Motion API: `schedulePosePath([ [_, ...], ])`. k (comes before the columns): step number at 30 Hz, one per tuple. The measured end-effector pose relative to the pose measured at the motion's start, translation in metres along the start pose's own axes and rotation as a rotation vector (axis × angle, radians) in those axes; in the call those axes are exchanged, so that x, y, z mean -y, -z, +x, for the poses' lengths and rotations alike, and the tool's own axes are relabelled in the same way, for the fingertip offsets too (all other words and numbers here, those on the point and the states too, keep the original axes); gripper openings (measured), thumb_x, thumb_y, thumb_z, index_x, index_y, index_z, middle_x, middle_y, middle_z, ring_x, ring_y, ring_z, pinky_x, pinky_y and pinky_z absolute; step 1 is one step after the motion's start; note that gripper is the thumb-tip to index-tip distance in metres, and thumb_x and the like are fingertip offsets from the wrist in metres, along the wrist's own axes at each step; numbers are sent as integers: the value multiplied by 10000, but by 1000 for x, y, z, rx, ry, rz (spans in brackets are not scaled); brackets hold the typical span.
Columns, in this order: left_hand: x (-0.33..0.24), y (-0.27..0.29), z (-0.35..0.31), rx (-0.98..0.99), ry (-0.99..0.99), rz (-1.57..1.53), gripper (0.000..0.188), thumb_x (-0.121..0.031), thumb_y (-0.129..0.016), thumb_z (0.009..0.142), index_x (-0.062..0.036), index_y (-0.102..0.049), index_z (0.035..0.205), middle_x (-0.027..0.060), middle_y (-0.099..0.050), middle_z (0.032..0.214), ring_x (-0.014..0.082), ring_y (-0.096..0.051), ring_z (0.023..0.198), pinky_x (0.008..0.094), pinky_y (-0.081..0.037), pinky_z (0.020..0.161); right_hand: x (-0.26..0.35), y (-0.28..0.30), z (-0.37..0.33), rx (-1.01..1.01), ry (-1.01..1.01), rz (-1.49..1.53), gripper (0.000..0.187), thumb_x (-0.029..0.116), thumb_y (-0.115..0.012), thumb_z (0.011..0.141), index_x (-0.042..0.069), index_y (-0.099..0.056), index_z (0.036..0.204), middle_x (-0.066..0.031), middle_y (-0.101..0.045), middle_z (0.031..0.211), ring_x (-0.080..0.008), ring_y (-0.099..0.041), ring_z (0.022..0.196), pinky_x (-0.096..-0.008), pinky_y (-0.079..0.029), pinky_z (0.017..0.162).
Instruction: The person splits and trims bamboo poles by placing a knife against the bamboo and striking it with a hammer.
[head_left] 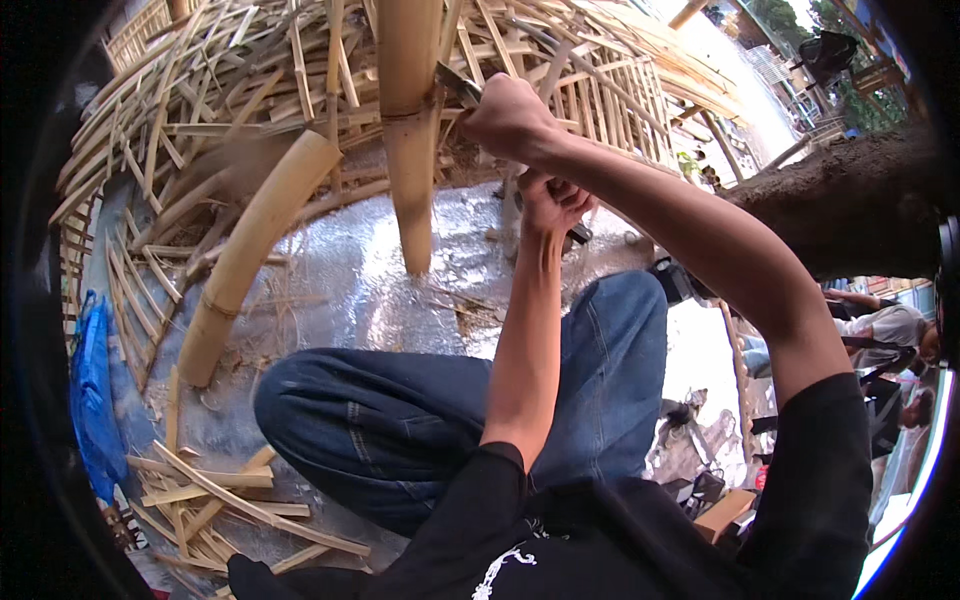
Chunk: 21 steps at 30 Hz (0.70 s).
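A tall, thick bamboo pole [408, 150] stands in front of me, its narrow lower end near the silvery ground sheet. My right hand [510, 118] is closed around a knife [460, 86], whose metal blade meets the pole's right side close to a node. Just below it, my left hand [552, 203] is curled into a fist. A dark handle end sticks out beneath that fist, in line with the blade, so both hands appear to grip the one long-handled knife. The fingers hide the middle of the handle.
A cut bamboo length [255, 260] leans at the left. Split bamboo strips [230, 120] pile up behind the pole, with more strips [215, 495] at lower left. A blue plastic bag [92, 395] lies at far left. A thick trunk [850, 200] and other people [890, 335] are at right.
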<state>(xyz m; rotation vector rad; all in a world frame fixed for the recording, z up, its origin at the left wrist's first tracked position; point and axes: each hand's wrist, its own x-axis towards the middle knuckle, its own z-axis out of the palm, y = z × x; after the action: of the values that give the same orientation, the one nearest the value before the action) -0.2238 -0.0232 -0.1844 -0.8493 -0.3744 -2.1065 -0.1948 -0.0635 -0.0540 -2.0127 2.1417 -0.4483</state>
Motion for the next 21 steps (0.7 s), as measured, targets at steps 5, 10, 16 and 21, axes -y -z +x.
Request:
schedulePosePath([
  [5,-15,-28,-2,-390,40,205,352,-281,-539,853,-166,-389,556,-50,-248,438,96,-241,347,249,-218,376,0,7,11,315,-24,352,300,206,-610,735,-81,-578,653,-123,-584,590,-208,-565,483,-355,-461,462],
  [10,-18,-63,-29,-457,64,199,384,-214,-494,894,-157,-340,547,-32,-211,439,93,-203,354,250,-179,369,-10,6,-11,473,-120,744,274,190,-579,741,-67,-563,646,-96,-564,571,-183,-546,465,-347,-454,433],
  [16,-45,-108,-109,-614,28,320,393,-262,-443,908,-158,-389,532,-30,-240,411,99,-198,336,257,-209,369,45,-20,-69,472,-4,796,217,117,-497,714,-68,-610,708,-133,-599,605,-201,-597,524,-338,-495,478],
  [21,-53,-185,-156,-886,127,451,335,-208,-454,845,-197,-366,522,-65,-264,397,73,-189,309,238,-163,309,73,-53,-117,691,-47,1215,247,130,-501,733,-89,-579,650,-149,-594,587,-216,-584,467,-330,-506,453],
])
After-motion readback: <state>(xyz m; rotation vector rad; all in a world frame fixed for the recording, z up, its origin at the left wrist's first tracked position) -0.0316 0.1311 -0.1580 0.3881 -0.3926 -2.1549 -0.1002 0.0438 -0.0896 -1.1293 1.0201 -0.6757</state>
